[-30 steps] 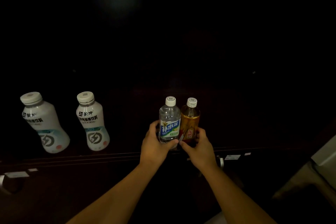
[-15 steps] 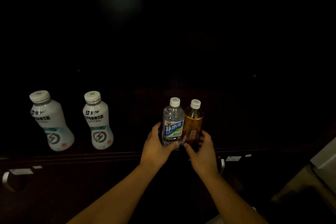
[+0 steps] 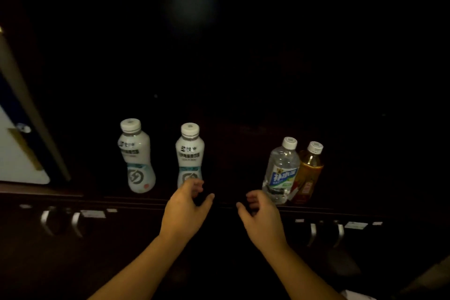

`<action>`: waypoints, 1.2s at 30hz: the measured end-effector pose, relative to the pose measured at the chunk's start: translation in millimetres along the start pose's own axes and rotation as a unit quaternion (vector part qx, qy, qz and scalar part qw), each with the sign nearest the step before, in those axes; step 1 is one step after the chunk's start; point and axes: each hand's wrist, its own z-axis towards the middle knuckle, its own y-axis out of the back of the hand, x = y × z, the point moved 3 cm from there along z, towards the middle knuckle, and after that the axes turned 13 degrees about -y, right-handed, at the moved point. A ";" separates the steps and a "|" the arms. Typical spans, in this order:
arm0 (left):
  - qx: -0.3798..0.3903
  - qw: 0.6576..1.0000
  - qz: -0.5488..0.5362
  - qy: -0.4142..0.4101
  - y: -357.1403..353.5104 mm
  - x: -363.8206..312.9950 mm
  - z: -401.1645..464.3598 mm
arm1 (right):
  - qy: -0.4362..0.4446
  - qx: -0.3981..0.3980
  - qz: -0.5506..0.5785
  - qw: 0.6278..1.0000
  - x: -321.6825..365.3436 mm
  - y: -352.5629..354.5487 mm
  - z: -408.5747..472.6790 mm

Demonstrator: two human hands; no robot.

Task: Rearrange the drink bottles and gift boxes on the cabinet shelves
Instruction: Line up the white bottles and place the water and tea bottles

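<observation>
Four bottles stand on the dark cabinet shelf: two white plastic drink bottles at 9 o'clock, clear water bottle touching amber tea bottle at 3. Left hand and right hand hover between, fingers loosely curled, holding nothing, likely lining up for the nearer white bottle.

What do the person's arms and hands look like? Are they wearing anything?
Both forearms are bare, with no sleeves in view. The left hand and the right hand wear no gloves, and I can see no rings, watch or bracelet. The light is dim, so tiny details could be hidden.
</observation>
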 end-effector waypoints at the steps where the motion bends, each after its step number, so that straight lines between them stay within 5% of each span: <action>1: -0.018 1.000 0.007 -0.005 12.7 7.4 -1.6 | 0.002 0.004 0.002 1.000 7.7 -10.0 1.0; 8: -0.139 0.987 0.065 0.055 94.4 69.7 -14.5 | -0.002 0.028 0.042 0.999 50.8 -75.5 13.4; 21: -0.039 0.991 -0.042 0.120 102.3 140.1 17.6 | -0.038 0.059 0.067 0.995 76.2 -126.8 22.2; 36: -0.079 0.987 -0.095 0.102 105.9 154.2 16.4 | -0.023 0.095 0.073 0.993 93.9 -162.7 19.3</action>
